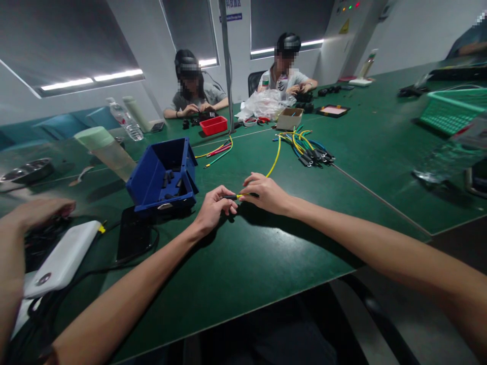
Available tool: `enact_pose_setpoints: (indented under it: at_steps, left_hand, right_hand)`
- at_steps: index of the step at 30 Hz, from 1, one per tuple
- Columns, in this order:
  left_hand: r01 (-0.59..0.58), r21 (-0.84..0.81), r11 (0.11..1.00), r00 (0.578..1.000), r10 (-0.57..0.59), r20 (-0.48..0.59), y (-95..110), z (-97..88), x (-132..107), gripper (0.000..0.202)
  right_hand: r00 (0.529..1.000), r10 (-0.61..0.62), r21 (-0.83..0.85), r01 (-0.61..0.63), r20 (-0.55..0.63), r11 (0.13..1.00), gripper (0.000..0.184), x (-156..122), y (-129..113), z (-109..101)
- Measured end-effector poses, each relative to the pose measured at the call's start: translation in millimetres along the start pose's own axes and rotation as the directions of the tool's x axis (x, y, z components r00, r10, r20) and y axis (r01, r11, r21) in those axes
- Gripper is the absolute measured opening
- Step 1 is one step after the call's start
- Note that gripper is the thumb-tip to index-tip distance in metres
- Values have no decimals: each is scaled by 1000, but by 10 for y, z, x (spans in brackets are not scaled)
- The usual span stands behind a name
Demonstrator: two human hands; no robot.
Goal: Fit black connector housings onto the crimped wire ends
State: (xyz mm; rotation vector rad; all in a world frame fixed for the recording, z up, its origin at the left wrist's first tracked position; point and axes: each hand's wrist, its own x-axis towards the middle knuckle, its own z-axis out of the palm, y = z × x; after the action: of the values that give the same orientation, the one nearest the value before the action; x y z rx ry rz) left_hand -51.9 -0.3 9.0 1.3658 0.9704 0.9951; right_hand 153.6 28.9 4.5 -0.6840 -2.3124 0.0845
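My left hand (214,207) is closed in a pinch on a small black connector (229,196) just above the green table (243,263). My right hand (266,192) pinches the end of a yellow wire (274,161) right where it meets that connector. The wire runs away to the upper right toward a bundle of coloured wires with black ends (308,149). A blue plastic box (164,175) holding several small black parts stands just left of my left hand.
A white power bank (63,258), a black phone (133,234) and cables lie at the left, beside another person's hand (36,212). Two people work at the far side near a red tray (213,125) and a cardboard box (289,118). A green basket (452,109) stands far right.
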Motion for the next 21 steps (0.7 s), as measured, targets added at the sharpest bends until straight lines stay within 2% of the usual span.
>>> enact_pose_setpoints:
  at_steps: [3,6,11,15,17,18,21]
  left_hand:
    - [-3,-74,997,997,-3,-80,4,13,7,16]
    - [-12,-138,990,989,-9,-147,13,22,12,18]
    - [-18,-209,978,975,-29,-219,45,27,10,20]
    - [-18,-269,963,971,-48,-236,62,13,17,24]
    - [-16,-273,962,973,-48,-226,57,7,20,26]
    - [-17,-262,965,975,-42,-217,51,7,20,27]
    - [-28,-187,982,988,-1,-156,30,19,10,29]
  right_hand:
    - [983,1,44,7,-185,999,16,19,-68,-17]
    - [929,1,17,6,-370,1000,17,51,-175,-63]
    - [896,8,-8,-13,-445,1000,18,64,-310,-123]
    - [850,110,22,-115,-515,993,17,49,-383,-150]
    - [839,206,73,-196,-504,978,13,48,-402,-148]
    - [844,277,125,-247,-459,961,13,50,-402,-138]
    - [851,500,355,-424,-158,833,20,55,-351,-62]
